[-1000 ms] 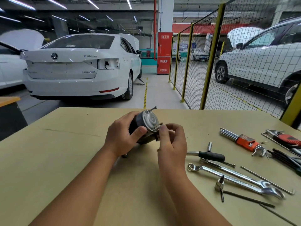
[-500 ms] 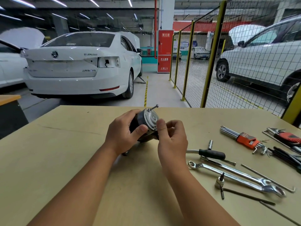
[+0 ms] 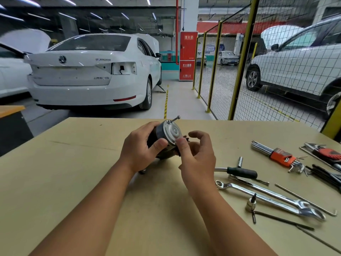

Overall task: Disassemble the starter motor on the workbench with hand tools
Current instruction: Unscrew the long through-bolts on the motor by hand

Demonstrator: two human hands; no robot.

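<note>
Starter motor (image 3: 167,134): held above the workbench (image 3: 64,182), near its far middle, silver end cap turned toward the camera, a long bolt (image 3: 174,119) sticking out at the top.
Left hand (image 3: 141,150): wrapped round the dark body, thumb laid at the cap's rim.
Right hand (image 3: 198,157): thumb tip pressed to the cap's lower edge; fingers loosely curled, nothing gripped.
Nearby, right: ratchet handle (image 3: 241,172), two combination wrenches (image 3: 267,200), small socket (image 3: 250,206), hex key sets (image 3: 280,156).
Hidden: the motor's far end, covered by the hands.
Background: white car (image 3: 88,71), mesh fence (image 3: 239,61).
</note>
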